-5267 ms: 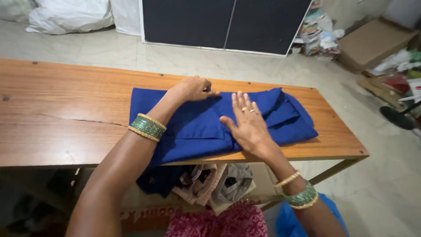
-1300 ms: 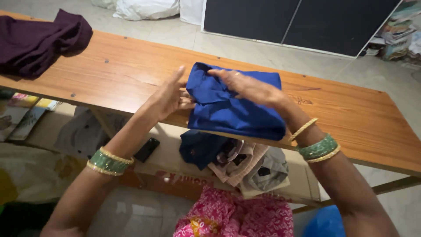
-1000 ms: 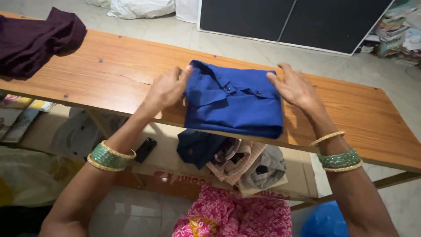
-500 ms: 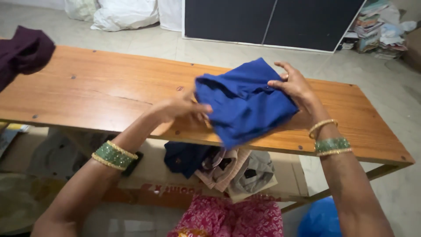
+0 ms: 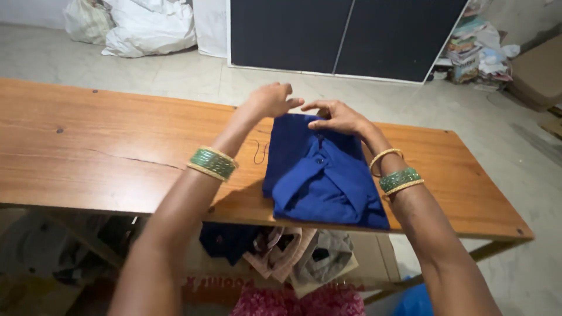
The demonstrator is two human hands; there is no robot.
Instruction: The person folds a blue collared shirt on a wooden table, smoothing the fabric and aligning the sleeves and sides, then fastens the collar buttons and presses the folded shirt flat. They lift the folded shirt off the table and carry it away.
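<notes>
My left hand [image 5: 269, 100] hovers open at the far left corner of the folded blue shirt [image 5: 322, 172]; my right hand [image 5: 336, 117] rests loose-fingered on its far edge, no real grip. The shirt lies on the counter [image 5: 105, 146], its near edge at the lip (could slide off if nudged).

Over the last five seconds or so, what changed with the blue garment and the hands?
The blue shirt, earlier spread wide, was folded smaller, lifted and turned in both hands, and now lies flat as a compact bundle, collar showing. The left hand and right hand have moved to its far edge, fingertips there. The wooden table and the clothes under it are unchanged.
</notes>
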